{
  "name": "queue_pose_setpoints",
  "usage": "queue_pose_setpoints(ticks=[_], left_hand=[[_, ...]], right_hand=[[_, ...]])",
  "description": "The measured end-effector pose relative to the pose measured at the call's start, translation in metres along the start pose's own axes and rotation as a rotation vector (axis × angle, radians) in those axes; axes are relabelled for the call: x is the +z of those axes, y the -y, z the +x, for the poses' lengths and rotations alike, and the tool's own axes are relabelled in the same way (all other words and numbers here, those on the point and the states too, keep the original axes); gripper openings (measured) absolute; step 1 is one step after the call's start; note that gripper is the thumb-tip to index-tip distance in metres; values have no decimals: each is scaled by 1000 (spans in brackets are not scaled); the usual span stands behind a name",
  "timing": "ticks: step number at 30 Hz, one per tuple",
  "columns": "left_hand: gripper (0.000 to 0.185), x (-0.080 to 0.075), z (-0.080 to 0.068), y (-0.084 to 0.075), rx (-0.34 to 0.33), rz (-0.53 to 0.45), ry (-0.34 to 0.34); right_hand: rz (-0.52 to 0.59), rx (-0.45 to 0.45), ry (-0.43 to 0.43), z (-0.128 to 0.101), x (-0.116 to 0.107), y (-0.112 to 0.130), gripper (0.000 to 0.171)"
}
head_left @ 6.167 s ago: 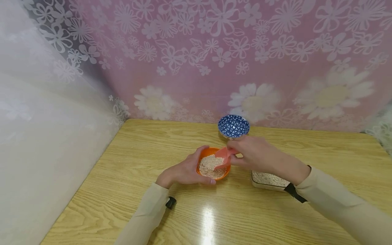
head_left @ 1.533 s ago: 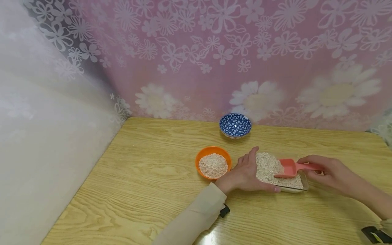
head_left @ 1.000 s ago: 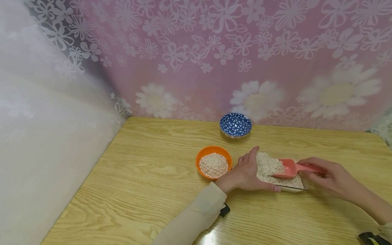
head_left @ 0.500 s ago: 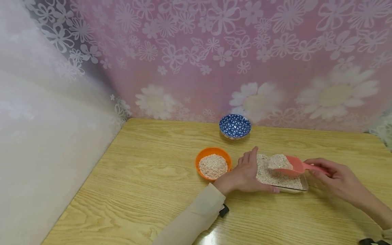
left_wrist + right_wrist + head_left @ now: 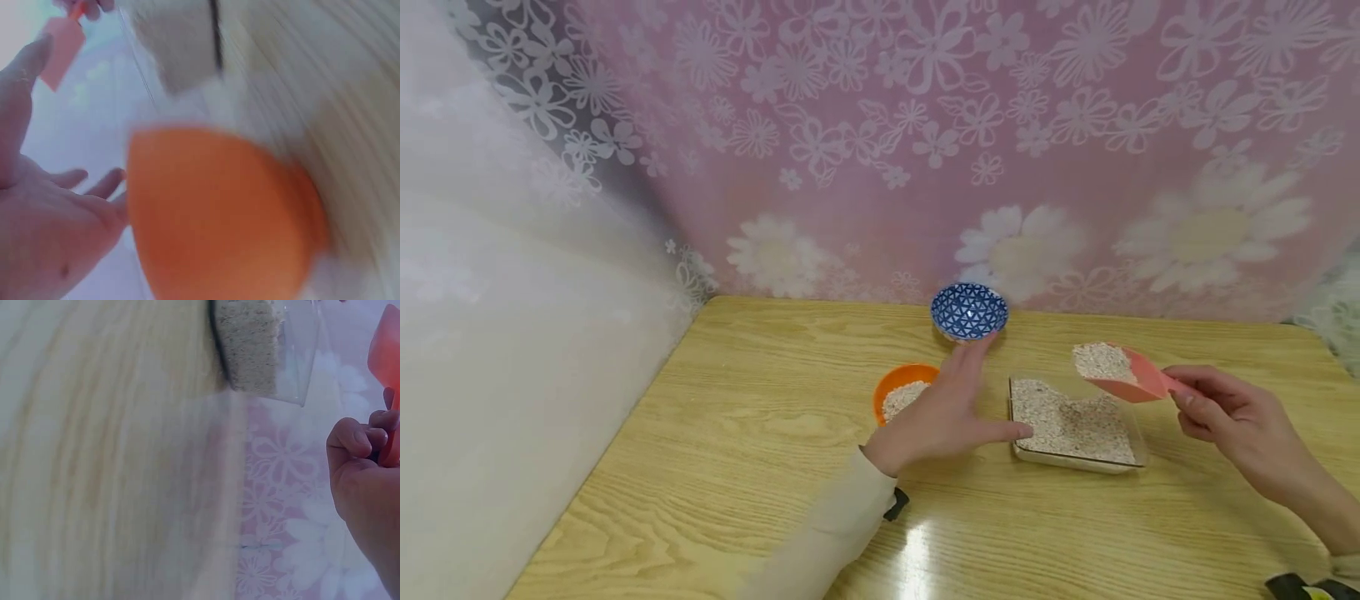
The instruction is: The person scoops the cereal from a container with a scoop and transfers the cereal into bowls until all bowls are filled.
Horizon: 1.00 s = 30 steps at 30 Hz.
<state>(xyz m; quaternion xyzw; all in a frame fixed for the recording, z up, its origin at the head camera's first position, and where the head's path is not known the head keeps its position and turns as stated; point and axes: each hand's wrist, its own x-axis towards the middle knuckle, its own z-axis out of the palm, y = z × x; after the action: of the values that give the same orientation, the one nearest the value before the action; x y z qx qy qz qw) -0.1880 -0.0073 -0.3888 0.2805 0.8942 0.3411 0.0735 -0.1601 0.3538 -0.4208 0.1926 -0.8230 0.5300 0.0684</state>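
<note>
table (image 5: 737,467) | patterned bowl (image 5: 969,312) at back | grain bowl (image 5: 901,393) before it | tray (image 5: 1075,423) right of grain bowl

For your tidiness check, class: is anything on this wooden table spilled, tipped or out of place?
Nothing stands out. The grain sits inside the orange bowl, the clear rectangular tray and the pink plastic scoop; no grains show on the table.

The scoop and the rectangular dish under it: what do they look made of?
The scoop, held by the right hand: looks like matte pink plastic, opaque and thin-walled. The rectangular dish: clear with glossy edges, the table grain showing through its walls; glass or clear plastic, cannot tell which.
</note>
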Motion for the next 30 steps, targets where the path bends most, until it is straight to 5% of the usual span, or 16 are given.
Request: queue_pose_setpoints(ticks=[7, 14, 24, 30], left_hand=[[98, -32, -26, 44, -38, -12, -30], [107, -42, -41, 81, -87, 12, 45], [122, -49, -45, 95, -136, 21, 176], [121, -49, -44, 98, -119, -39, 215]], right_hand=[[-29, -8, -22, 7, 7, 12, 35], [-93, -27, -14, 18, 16, 24, 33], [-227, -57, -6, 40, 33, 41, 25], [-273, -86, 79, 56, 45, 57, 22]])
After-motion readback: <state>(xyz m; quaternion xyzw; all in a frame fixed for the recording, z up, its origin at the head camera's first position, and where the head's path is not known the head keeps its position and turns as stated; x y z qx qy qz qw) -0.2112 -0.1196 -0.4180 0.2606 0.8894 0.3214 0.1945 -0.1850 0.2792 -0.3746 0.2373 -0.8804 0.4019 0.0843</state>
